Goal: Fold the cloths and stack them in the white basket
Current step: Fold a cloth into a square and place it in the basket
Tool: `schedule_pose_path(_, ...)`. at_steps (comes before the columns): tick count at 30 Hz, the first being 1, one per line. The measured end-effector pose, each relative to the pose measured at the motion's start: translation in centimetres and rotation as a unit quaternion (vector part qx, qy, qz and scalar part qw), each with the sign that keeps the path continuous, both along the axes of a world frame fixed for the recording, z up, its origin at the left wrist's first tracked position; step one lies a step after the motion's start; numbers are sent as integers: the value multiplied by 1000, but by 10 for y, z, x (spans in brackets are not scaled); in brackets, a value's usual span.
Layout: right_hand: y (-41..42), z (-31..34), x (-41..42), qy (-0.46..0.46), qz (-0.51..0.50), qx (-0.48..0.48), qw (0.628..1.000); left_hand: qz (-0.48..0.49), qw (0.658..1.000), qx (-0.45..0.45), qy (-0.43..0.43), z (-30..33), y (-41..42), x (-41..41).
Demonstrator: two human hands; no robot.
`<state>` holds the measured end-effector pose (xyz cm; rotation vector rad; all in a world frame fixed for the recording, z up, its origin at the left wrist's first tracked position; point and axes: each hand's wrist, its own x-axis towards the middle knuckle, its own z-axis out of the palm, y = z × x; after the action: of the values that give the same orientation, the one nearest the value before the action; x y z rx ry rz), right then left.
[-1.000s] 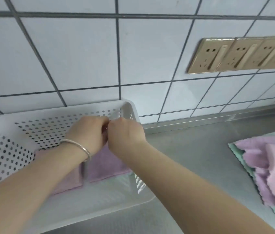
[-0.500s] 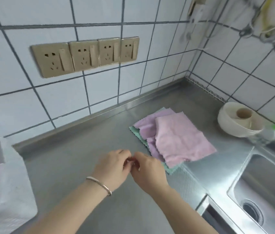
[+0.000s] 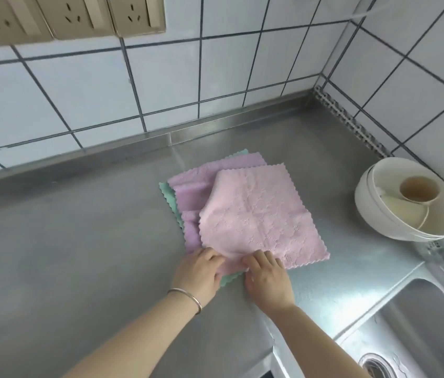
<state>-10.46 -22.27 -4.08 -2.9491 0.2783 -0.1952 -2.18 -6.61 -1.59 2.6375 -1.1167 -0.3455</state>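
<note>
1. A small pile of cloths lies on the steel counter (image 3: 79, 241), towards its back edge and nearer the right-hand corner than the left.
2. The pink cloth (image 3: 259, 216) is on top, spread flat with a scalloped hem; a lilac cloth (image 3: 193, 192) shows under it on the left side, and a green cloth (image 3: 167, 193) peeks out lowest, along the left and near edges of the pile.
3. The left hand (image 3: 199, 274), with a thin bangle (image 3: 186, 296) on the wrist, rests at the near left corner of the pile, its fingers curled onto the cloth edge there; which layer they hold cannot be told.
4. The right hand (image 3: 267, 276) sits just beside it at the near edge of the pink cloth, fingertips bent down onto the hem; whether they pinch it or only press cannot be told.
5. The two hands are close but apart.
6. The white basket is out of view.
7. A white bowl (image 3: 373, 214) with a small cup inside stands at the counter's right edge, by the wall corner.
8. A sink (image 3: 419, 336) is set into the near right corner.
9. Beige wall sockets (image 3: 73, 17) hang on the tiled wall above the back edge.
</note>
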Motion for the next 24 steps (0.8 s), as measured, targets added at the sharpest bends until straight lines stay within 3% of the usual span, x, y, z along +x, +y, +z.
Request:
schedule_pose_path(10, -22, -2, 8, -26, 36, 58, 997, 42, 995, 9, -85, -11, -25, 11)
schedule_pose_path(16, -38, 18, 31, -89, 24, 22, 996, 112, 982, -117, -98, 16, -27, 16)
schedule_pose_path(19, -69, 46, 43, -160, 25, 20, 987, 187, 962, -185, -76, 45, -16, 25)
schedule_pose_path(24, -100, 120, 60, -205, 46, 40, 977, 257, 922, -290, -23, 117, 8, 41)
